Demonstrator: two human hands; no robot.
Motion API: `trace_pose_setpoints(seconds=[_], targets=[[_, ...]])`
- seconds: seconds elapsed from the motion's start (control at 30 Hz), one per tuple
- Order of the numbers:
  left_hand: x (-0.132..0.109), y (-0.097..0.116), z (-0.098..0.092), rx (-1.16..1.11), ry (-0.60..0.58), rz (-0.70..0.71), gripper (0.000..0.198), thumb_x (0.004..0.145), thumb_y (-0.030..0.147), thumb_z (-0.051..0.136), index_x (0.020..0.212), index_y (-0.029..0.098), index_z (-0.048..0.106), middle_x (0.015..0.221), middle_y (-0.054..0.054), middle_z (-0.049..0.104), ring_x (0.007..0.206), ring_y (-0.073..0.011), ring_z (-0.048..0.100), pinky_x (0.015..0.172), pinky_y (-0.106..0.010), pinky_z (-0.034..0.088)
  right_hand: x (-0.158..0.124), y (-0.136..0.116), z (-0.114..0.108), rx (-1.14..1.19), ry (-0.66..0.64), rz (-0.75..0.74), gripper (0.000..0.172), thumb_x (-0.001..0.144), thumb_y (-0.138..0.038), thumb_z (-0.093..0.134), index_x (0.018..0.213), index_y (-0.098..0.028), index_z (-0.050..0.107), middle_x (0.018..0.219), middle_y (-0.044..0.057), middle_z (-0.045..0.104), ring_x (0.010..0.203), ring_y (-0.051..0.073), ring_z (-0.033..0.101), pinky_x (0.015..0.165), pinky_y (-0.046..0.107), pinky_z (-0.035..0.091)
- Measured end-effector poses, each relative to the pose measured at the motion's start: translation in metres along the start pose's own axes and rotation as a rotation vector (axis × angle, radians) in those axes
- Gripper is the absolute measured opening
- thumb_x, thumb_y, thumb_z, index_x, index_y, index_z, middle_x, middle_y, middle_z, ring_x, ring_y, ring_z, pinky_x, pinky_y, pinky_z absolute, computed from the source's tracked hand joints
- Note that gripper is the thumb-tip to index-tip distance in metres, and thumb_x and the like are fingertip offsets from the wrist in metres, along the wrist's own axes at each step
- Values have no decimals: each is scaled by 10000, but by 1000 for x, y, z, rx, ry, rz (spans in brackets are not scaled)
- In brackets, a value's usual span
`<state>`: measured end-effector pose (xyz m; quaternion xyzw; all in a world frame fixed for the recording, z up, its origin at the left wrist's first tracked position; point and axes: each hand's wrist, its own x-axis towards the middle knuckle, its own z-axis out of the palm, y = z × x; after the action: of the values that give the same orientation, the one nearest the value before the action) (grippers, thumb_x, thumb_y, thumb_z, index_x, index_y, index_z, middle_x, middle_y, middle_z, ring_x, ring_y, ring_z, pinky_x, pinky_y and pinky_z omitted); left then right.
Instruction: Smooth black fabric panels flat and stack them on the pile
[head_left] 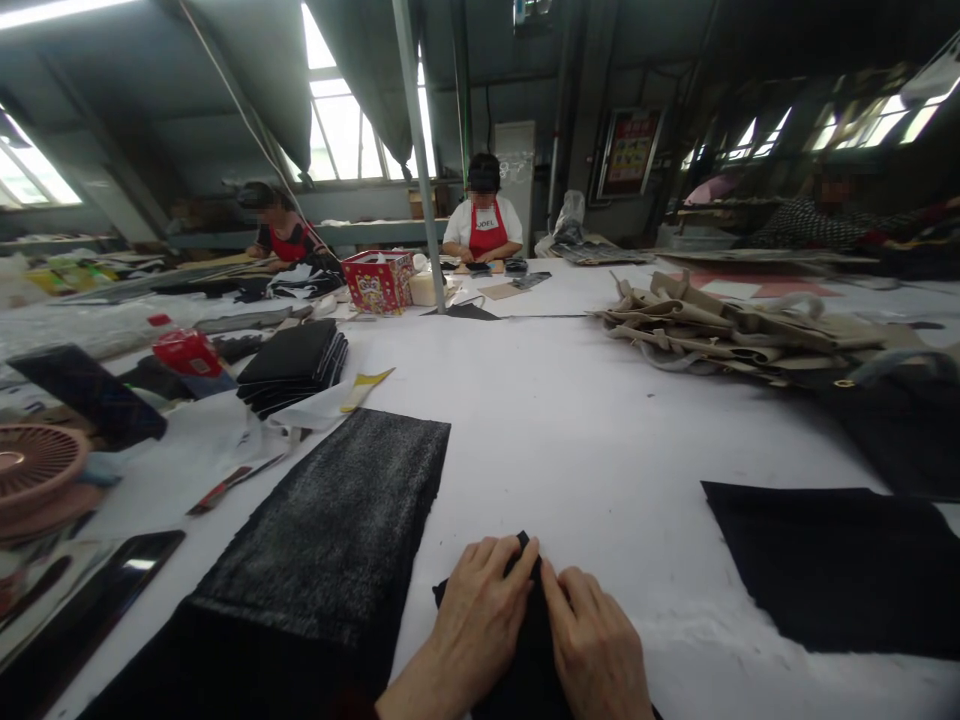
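A narrow black fabric piece (pixel 531 665) lies on the white table in front of me, seemingly folded lengthwise. My left hand (pixel 480 605) has its fingers bent over the far end of the cloth, with a small corner showing past the fingertips. Close against it, my right hand (pixel 596 630) pinches the opposite edge, fingers curled. Both hands are closed on the cloth, and the parts under the fingers are hidden. To the left lies a large black fabric sheet (pixel 270 650) with a speckled grey panel (pixel 337 525). Another black fabric piece (pixel 840 570) rests flat at the right.
On the left are a pink fan (pixel 41 470), a phone (pixel 97 600), small scissors or snips (pixel 225 490) and a black folded stack (pixel 294 360). Beige pieces (pixel 720 325) are heaped at the right. A thin pole (pixel 420 150) rises beyond; co-workers (pixel 484 225) sit across.
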<state>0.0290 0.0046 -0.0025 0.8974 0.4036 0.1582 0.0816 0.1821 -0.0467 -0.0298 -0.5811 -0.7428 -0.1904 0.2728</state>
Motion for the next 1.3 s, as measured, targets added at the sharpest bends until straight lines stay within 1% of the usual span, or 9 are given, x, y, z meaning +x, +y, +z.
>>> trace_pose_setpoints(seconds=[0.1, 0.27, 0.43, 0.6, 0.73, 1.0, 1.13, 1.3], targets=[[1, -1, 1, -2, 5, -4, 504, 939, 86, 443, 1423, 227, 436, 1242, -82, 567, 1061, -229, 542, 938, -403, 478, -2, 3, 3, 7, -11, -1, 382, 908, -26, 357, 1223, -126, 548, 829, 70, 579, 702, 191, 532, 610, 321, 400], [1, -2, 0, -6, 3, 1, 478, 946, 99, 445, 1410, 211, 453, 1230, -86, 572, 1058, -233, 546, 932, -398, 482, -4, 8, 6, 12, -34, -74, 404, 888, -23, 376, 1244, -116, 543, 839, 71, 581, 696, 181, 530, 594, 308, 392], [2, -2, 1, -9, -3, -8, 460, 959, 123, 443, 1408, 226, 456, 1232, -82, 571, 1055, -232, 545, 931, -400, 479, -1, 5, 5, -9, -17, -23, 382, 901, -15, 346, 1208, -113, 549, 817, 70, 570, 690, 188, 521, 607, 322, 374], [2, -1, 0, 0, -6, -12, 451, 957, 132, 453, 1399, 221, 464, 1234, -81, 570, 1065, -233, 541, 933, -401, 477, 0, 4, 4, -2, -25, -61, 366, 924, -40, 331, 1206, -115, 551, 819, 69, 569, 688, 184, 513, 600, 318, 365], [3, -1, -1, 5, -15, -14, 467, 944, 113, 466, 1400, 211, 463, 1232, -81, 572, 1054, -234, 542, 929, -400, 475, 1, 2, 3, -4, -11, -29, 369, 922, -27, 309, 1192, -103, 548, 805, 71, 564, 693, 193, 511, 611, 330, 363], [3, -1, -1, -9, -30, -21, 461, 947, 106, 457, 1398, 200, 462, 1232, -79, 571, 1045, -235, 533, 925, -409, 466, -1, 5, 4, 17, -30, -54, 377, 941, -47, 308, 1209, -149, 552, 819, 65, 570, 698, 184, 514, 613, 318, 366], [2, -2, 2, 1, -17, -16, 461, 949, 109, 449, 1401, 200, 455, 1237, -80, 568, 1056, -238, 531, 927, -407, 463, 2, 2, 3, 7, -9, -18, 365, 949, -46, 291, 1195, -133, 547, 813, 67, 570, 699, 189, 509, 620, 329, 359], [2, -3, 4, 8, 7, -20, 443, 955, 133, 454, 1392, 206, 457, 1228, -83, 568, 1053, -237, 539, 930, -401, 468, 6, -1, 0, 0, 7, -19, 360, 954, -41, 280, 1178, -133, 547, 797, 63, 568, 691, 185, 497, 616, 329, 354]])
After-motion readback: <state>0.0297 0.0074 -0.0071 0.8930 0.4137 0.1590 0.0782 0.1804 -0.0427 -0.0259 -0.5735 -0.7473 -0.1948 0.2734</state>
